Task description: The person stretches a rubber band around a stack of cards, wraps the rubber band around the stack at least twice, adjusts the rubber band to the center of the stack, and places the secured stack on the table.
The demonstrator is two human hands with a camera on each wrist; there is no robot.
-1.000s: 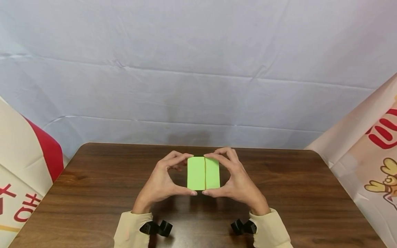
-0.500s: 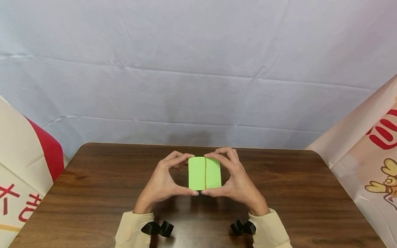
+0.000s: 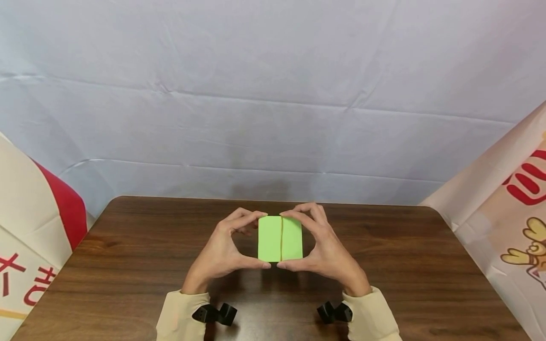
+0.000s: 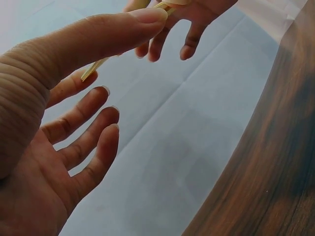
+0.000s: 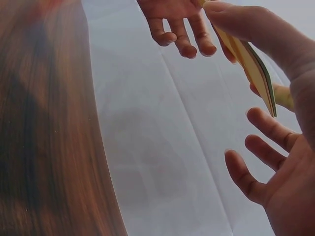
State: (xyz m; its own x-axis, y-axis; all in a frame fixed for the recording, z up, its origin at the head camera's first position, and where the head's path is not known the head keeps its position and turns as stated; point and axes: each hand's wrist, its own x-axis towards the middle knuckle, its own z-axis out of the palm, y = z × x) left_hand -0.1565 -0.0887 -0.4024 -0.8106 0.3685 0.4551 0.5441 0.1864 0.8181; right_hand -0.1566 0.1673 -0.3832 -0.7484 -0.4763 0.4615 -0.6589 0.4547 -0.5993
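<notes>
In the head view, a lime-green stack of cards (image 3: 269, 239), roughly square with rounded corners, is held up above the table. A thin tan rubber band (image 3: 281, 239) runs down its face, a little right of the middle. My left hand (image 3: 219, 251) pinches the stack's top and bottom edges left of the band, thumb below and index finger above. With the same pinch, my right hand (image 3: 327, 248) holds it at and right of the band. The right wrist view shows the stack's thin layered edge (image 5: 253, 69); both hands' other fingers are spread apart, away from the stack.
A dark brown wooden table (image 3: 128, 255) lies under the hands. Behind it hangs a pale grey cloth (image 3: 273, 118). Printed banners flank the table, one at the left (image 3: 38, 208) and one at the right (image 3: 503, 208). Small black cameras sit at the wrists.
The stack and both hands shift very slightly right, then back left. Both hands keep the same pinch throughout.
</notes>
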